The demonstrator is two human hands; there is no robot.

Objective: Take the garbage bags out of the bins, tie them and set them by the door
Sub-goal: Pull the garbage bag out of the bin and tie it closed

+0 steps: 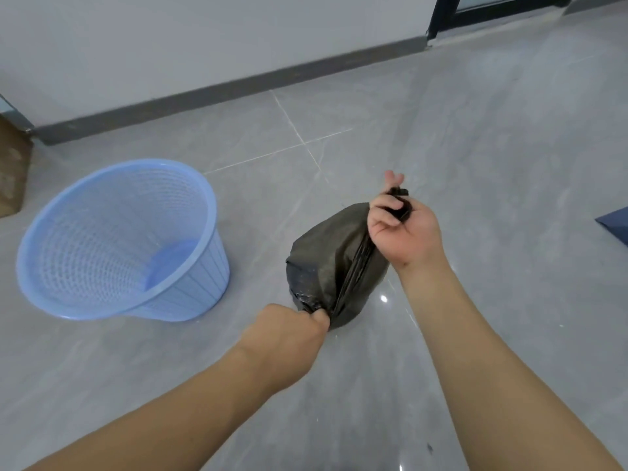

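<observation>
i see the black garbage bag [334,263] out of the blue mesh bin [119,239], just above the tiled floor [475,147], left hand [289,334] and right hand [402,229] fingers clamped on opposite gathered ends, likely pulling a knot tight.

1. Both our forearms are bare and reach forward and down from the bottom of the view.
2. Our left hand [292,329] is curled into a fist, back of the hand up, its fingers pinching the near end of the bag [326,253].
3. Our right hand [401,229] sits higher and further out, palm turned towards us, fingers curled round the bag's other end.
4. Two right fingertips [394,178] poke up past that end.
</observation>
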